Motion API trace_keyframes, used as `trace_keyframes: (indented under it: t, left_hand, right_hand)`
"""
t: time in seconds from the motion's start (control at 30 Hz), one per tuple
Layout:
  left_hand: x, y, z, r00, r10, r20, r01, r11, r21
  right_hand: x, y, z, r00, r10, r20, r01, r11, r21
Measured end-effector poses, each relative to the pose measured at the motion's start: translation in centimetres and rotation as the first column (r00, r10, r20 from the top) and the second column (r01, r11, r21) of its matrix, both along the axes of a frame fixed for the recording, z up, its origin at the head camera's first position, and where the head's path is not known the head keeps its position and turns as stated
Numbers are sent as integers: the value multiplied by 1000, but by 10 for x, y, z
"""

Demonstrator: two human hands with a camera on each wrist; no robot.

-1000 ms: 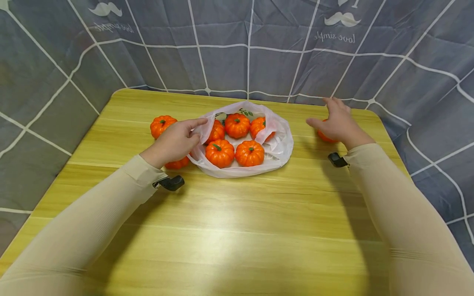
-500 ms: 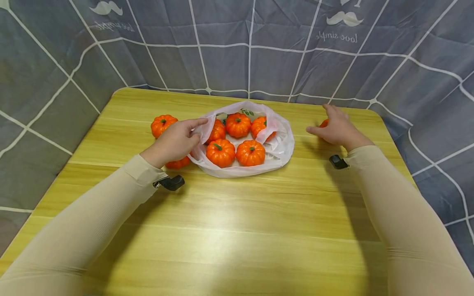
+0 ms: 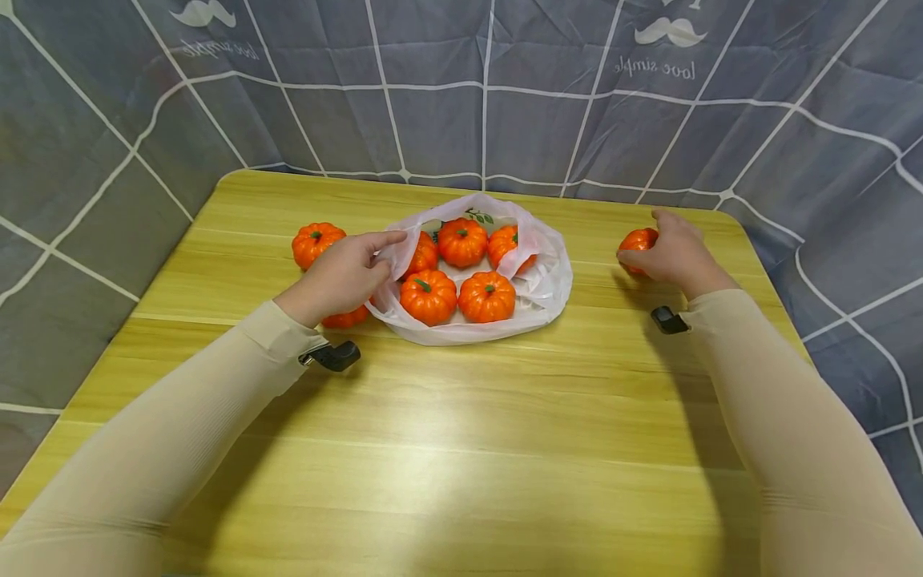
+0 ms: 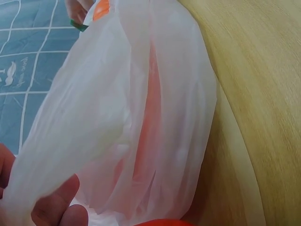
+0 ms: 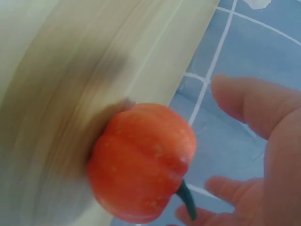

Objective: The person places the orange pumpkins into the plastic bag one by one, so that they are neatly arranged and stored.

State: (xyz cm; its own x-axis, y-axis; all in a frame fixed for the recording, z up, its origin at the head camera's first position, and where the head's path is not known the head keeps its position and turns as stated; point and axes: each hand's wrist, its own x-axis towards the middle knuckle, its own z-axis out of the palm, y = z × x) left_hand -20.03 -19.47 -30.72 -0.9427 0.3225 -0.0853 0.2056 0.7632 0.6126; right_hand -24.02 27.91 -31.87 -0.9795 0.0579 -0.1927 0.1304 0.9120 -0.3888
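Note:
My left hand (image 3: 342, 276) pinches the left edge of a white plastic bag (image 3: 550, 300). The left wrist view shows the film gathered between thumb and fingers (image 4: 54, 207). Several small orange pumpkins (image 3: 487, 297) with green stems lie inside the bag's wide mouth. Over on the right, my right hand (image 3: 678, 255) reaches beside a single pumpkin (image 3: 638, 240), its thumb overlapping the fruit in the head view. From the right wrist, that pumpkin rests on the tabletop with its stem toward the spread fingers, and the thumb stands apart from it.
Two more pumpkins sit outside the bag on the left: one behind my left hand (image 3: 316, 244), the other half hidden under the wrist (image 3: 348, 319). All stand on a wooden table (image 3: 461, 449). A grey-blue checked curtain (image 3: 433, 128) hangs close around its back and sides.
My right hand has shifted slightly right and nearer, uncovering more of the lone pumpkin, which was mostly hidden before. The left hand and the bag stay in place.

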Motion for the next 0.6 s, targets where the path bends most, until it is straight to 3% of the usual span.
trace_keyframes:
  t: [0.27,0.6]
  left_hand:
    - [-1,3,-3,1000,-1,3,1,1000,18]
    - [0,5,-4,999,-1,48,-1,999,39]
  right_hand:
    - [1,6,-10,999,27,46,-28,999,17]
    - [0,9,-14,999,41,27,-42,999,27]
